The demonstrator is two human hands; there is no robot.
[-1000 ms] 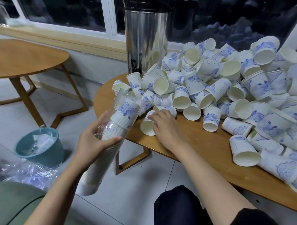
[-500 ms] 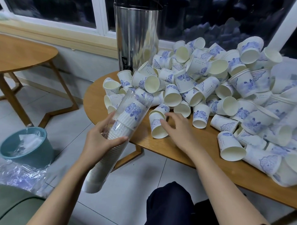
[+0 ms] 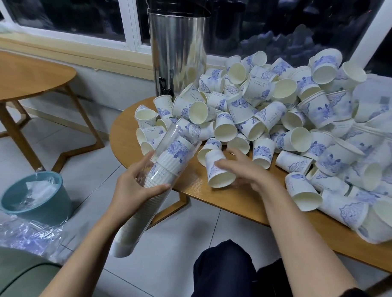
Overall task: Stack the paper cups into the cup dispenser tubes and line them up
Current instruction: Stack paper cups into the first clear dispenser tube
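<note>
My left hand [image 3: 135,186] grips a clear plastic dispenser tube [image 3: 158,176], tilted with its open mouth toward the table and filled with a stack of nested white cups. My right hand [image 3: 245,170] holds one white paper cup with a blue pattern [image 3: 218,171] near the table's front edge, mouth facing me, just right of the tube's mouth. A big heap of the same loose paper cups [image 3: 280,120] covers the wooden table [image 3: 244,207] behind and to the right.
A tall steel urn [image 3: 178,52] stands at the table's back left by the window. On the floor to the left are a teal bin [image 3: 35,198] and crumpled clear plastic [image 3: 25,233]. A second wooden table [image 3: 26,75] stands further left.
My right hand has drawn one cup out of the heap toward me and the tube's mouth. The tube in my left hand has hardly moved.
</note>
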